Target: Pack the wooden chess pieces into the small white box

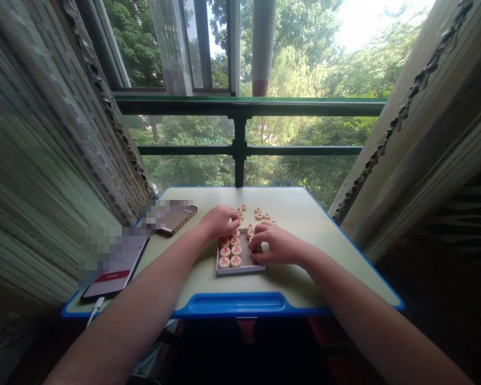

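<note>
A shallow white box (pixel 240 267) lies on a small cream table with a blue rim (pixel 232 305). Round wooden chess pieces with red marks (pixel 230 252) sit in rows inside it. More loose pieces (pixel 262 215) lie on the table just beyond the box. My left hand (pixel 218 221) rests at the box's far left corner, fingers curled over a piece there. My right hand (pixel 274 244) is at the box's right side, its fingers bent and pinching a piece with a dark mark at the box's edge.
Two phones lie on the table's left side, one dark phone (pixel 176 218) further back and one with a lit screen (pixel 116 267) near the front with a white cable (pixel 94 310). Curtains hang on both sides; a green window railing (pixel 240 107) stands behind.
</note>
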### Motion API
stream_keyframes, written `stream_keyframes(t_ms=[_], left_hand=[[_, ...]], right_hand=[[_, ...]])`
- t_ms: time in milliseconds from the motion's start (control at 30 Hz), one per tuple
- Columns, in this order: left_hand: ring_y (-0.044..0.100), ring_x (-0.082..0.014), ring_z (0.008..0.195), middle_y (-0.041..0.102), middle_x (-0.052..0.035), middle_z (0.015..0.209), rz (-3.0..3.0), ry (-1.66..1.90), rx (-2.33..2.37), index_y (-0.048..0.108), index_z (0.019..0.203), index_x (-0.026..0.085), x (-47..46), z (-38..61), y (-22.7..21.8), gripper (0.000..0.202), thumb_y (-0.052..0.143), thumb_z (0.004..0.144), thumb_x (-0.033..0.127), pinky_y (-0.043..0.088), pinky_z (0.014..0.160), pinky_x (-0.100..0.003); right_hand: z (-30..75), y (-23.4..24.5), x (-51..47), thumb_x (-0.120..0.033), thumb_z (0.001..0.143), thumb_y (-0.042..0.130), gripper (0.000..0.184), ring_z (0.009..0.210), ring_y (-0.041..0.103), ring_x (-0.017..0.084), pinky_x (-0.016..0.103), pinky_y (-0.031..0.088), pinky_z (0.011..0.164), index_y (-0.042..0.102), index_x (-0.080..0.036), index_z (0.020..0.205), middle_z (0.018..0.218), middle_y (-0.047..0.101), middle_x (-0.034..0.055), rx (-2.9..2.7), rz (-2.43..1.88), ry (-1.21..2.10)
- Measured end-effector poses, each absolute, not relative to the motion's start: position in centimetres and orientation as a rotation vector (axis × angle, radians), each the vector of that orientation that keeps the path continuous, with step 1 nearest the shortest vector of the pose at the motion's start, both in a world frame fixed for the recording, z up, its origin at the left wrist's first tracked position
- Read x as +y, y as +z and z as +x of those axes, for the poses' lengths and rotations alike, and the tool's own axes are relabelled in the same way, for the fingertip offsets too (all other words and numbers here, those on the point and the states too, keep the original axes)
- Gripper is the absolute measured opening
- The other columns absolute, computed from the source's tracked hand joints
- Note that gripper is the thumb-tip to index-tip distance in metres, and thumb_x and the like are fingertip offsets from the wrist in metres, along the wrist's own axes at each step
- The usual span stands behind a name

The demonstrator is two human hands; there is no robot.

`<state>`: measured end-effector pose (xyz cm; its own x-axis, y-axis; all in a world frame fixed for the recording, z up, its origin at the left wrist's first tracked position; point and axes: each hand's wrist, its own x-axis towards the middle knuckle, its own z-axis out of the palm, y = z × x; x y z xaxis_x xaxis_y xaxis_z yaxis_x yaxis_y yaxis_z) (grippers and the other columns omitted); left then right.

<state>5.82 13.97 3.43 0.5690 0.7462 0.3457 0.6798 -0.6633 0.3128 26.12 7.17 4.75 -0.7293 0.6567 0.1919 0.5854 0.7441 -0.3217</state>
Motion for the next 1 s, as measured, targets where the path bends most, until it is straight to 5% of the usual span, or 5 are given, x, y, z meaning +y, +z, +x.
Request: stream_keyframes(t_ms=[367, 1000], left_hand=[[0.057, -0.0121, 0.066, 0.069, -0.0032, 0.074, 2.413, 0.845, 1.178, 0.072, 0.076, 0.014, 13.82, 6.18, 3.75, 0.023, 0.053, 0.074, 0.025, 0.043, 0.062, -0.021], [0.060, -0.0137, 0.072, 0.071, -0.0030, 0.078, 2.446, 0.705, 1.219, 0.073, 0.078, 0.014, 13.45, 6.35, 3.78, 0.024, 0.051, 0.073, 0.024, 0.044, 0.068, -0.022]], right_hand=[[25.95, 4.81, 7.23, -0.019, 0.066, 0.068, 0.007, 0.072, 0.047, 0.014, 0.029, 0.039, 0.073, 0.069, -0.018, 0.072, 0.075, 0.055, 0.0022, -2.657, -0.990, 0.325], [25.90, 4.32, 7.16, -0.023, 0.069, 0.065, 0.012, 0.076, 0.049, 0.016, 0.030, 0.040, 0.076, 0.070, -0.020, 0.079, 0.079, 0.056, 0.0038, -2.622, -0.992, 0.335]])
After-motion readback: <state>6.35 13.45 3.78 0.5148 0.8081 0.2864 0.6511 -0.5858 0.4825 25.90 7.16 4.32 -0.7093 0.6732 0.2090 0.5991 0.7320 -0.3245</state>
